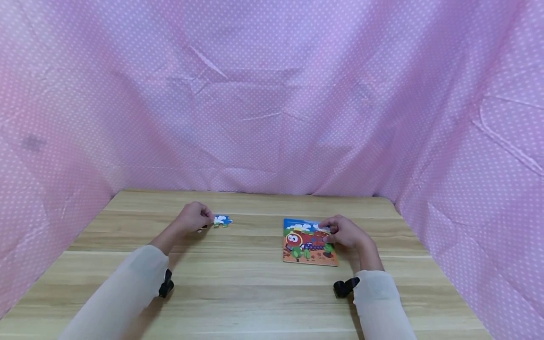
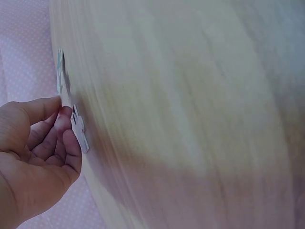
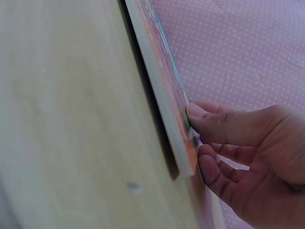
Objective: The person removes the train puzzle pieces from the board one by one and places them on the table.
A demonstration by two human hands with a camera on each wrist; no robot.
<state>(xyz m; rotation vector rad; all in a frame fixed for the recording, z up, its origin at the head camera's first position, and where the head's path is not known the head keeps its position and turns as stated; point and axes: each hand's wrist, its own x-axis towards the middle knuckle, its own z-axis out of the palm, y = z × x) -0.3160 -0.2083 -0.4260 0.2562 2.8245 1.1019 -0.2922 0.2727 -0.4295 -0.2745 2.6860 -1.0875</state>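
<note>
In the head view, my left hand (image 1: 193, 218) pinches a blue-and-white jigsaw piece (image 1: 223, 220) at its left end. In the left wrist view, that piece (image 2: 60, 71) is nearly edge-on at the thumb tip. Another jigsaw piece (image 1: 203, 228) lies under the left hand, mostly hidden; its edge shows beside the lower fingers. My right hand (image 1: 345, 231) reaches over the right side of a jigsaw puzzle board (image 1: 297, 252) picturing a red train. Thumb and index finger touch its picture side, apart from each other. Whether they grip a piece there is unclear.
A light wooden table (image 1: 246, 293) carries the puzzle and the pieces. Pink dotted cloth (image 1: 272, 118) hangs behind the table and along both sides. A black wrist camera (image 1: 166, 284) sits on the left forearm, another camera (image 1: 345, 287) on the right.
</note>
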